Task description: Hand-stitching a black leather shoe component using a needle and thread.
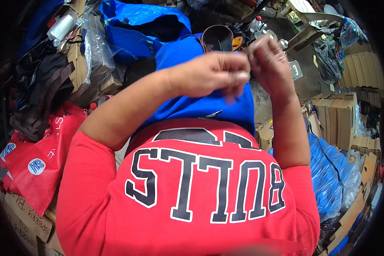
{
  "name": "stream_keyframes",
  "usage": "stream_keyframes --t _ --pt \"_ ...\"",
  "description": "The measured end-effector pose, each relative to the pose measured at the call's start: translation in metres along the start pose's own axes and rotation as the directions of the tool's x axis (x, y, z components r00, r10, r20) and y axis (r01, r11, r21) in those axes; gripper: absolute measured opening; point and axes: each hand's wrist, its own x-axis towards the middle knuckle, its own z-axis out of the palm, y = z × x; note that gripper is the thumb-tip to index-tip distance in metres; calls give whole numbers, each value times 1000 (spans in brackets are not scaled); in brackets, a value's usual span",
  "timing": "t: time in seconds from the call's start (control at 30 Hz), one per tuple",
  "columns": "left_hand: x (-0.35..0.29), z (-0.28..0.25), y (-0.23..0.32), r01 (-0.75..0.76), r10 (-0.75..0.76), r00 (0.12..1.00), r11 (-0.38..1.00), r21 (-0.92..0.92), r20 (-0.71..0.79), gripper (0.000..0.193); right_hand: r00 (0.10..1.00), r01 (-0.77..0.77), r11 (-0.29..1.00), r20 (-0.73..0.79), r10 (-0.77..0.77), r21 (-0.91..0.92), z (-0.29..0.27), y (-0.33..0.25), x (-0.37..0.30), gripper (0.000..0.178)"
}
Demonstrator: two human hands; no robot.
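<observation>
My left hand is raised over my lap, its fingers curled in and blurred by motion. Close beside it on the right, my right hand is held up with fingers bent together. Whatever either hand pinches is too small or smeared to make out. Beneath them a blue cloth covers my lap, with a small dark-and-light object lying on it. Just beyond my hands stands a brown curved band, like leather, with an orange-yellow piece next to it.
A large blue bag lies open at the far left. Red bags and dark cloth pile up on the left. Several bottles stand far right. Cardboard boxes and a blue plastic-wrapped bundle crowd the right side.
</observation>
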Motion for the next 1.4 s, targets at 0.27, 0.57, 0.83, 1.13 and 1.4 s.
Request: stream_keyframes --t 0.27,0.57,0.83,1.13,1.4 --pt "-125 -140 28 347 290 882 134 928 -372 16 917 -396 198 -377 126 -897 -130 31 -132 18" --pt "-210 -189 111 944 606 237 42 328 -759 31 636 -671 -449 -769 60 -590 -246 1 -300 20" --pt "21 -58 -47 -56 304 946 502 863 -115 24 969 -215 636 -242 46 -741 -64 38 -38 15" --pt "57 -69 -71 91 -128 992 618 781 -14 25 973 -217 584 -123 197 -782 -61 56 -7 16" --pt "56 -76 -76 63 -176 980 733 677 98 24 993 -111 577 -112 33 -809 -50 69 -26 16"
